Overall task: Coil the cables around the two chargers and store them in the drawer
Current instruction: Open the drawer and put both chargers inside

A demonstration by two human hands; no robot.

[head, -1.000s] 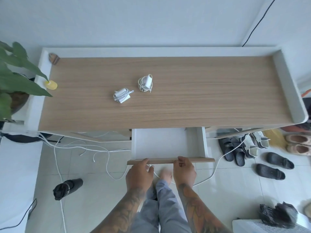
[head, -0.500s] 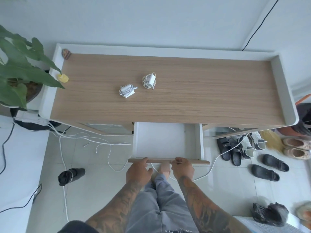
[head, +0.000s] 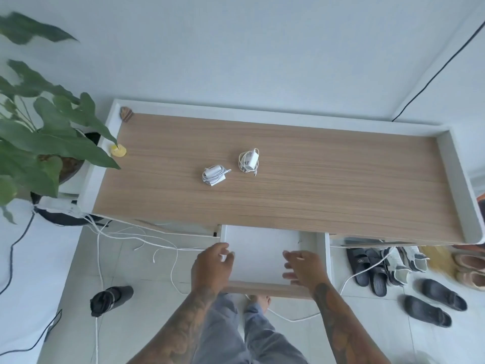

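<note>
Two white chargers lie on the wooden desk top (head: 328, 185), each with its cable coiled round it. The left charger (head: 214, 174) sits near the middle; the right charger (head: 249, 161) lies a little further back. Below the desk edge a white drawer (head: 320, 248) stands pulled out, with nothing visible inside. My left hand (head: 211, 266) hovers above the drawer's left side and my right hand (head: 305, 269) above its right side. Both have relaxed fingers and hold nothing. The drawer's wooden front (head: 267, 287) shows between my wrists.
A potted plant (head: 39, 143) stands left of the desk. A yellow object (head: 118, 151) and a small brown object (head: 126, 113) sit at the desk's left end. White cords (head: 136, 240) trail over the floor; a black bottle (head: 110, 300) lies there. Shoes (head: 393, 269) crowd the right.
Both hands have let go of the drawer front and lifted forward over the open drawer. The drawer has come further out. The chargers have not moved.
</note>
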